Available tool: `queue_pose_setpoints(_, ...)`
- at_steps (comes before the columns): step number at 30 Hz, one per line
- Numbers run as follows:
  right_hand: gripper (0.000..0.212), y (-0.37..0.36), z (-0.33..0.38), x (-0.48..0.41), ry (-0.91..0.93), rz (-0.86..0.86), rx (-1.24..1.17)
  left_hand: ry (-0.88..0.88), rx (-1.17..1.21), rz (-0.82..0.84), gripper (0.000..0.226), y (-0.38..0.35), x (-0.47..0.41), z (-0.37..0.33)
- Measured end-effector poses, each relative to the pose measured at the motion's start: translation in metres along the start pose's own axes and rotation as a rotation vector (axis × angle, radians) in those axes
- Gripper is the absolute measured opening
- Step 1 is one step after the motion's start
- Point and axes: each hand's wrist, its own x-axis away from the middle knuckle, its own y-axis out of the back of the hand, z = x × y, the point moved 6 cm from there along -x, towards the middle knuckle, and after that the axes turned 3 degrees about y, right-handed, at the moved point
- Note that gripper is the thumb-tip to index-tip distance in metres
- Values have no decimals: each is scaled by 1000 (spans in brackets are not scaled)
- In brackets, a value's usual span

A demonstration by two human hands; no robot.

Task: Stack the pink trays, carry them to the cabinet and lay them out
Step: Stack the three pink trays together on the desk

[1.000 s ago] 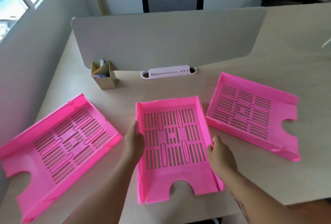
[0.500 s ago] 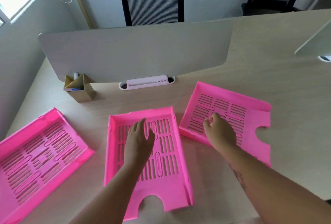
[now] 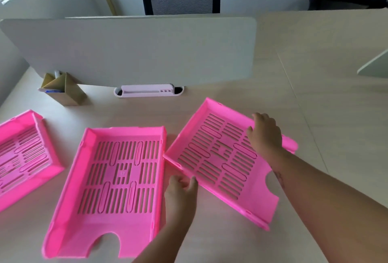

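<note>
Right pink tray (image 3: 220,157) gripped at both long sides, stacking step.
Left hand (image 3: 181,189) pinched near wall, right hand (image 3: 265,134) clasped far wall; best lifted level onto middle tray (image 3: 117,178).

Cardboard pen holder (image 3: 63,91) beside divider panel (image 3: 134,50)

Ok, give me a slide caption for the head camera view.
Both hands, left and right, grip the right pink tray beside two others on the desk.

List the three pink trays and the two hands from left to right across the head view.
Left tray → middle tray → left hand, gripping the right tray's near-left edge → right tray → right hand on that tray's far-right edge.
</note>
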Motion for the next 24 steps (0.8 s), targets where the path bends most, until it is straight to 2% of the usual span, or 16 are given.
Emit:
queue_pose_setpoints(5, 28, -16, -23, -14, -57, 94, -40, 63, -8, 116, 25, -33, -1, 12)
queue_pose_setpoints(8, 25, -12, -40, -17, -79, 119, -48, 60, 12, 116, 27, -39, -2, 6)
queue_pose_setpoints(11, 22, 3, -62, -13, -124, 112, -96, -44, -23, 107, 28, -34, -5, -15)
queue_pose_setpoints(14, 25, 26, -67, -4, -70, 99, -96, -162, -89, 79, 29, -20, -10, -47)
queue_pose_setpoints(19, 18, 55, -19, 23, 134, 113, -105, -297, -97, -44, 21, 35, -32, -82)
queue_pose_setpoints(24, 20, 51, 72, 74, 181, 145, -211, -393, -250, -156, 23, 133, -67, -76)
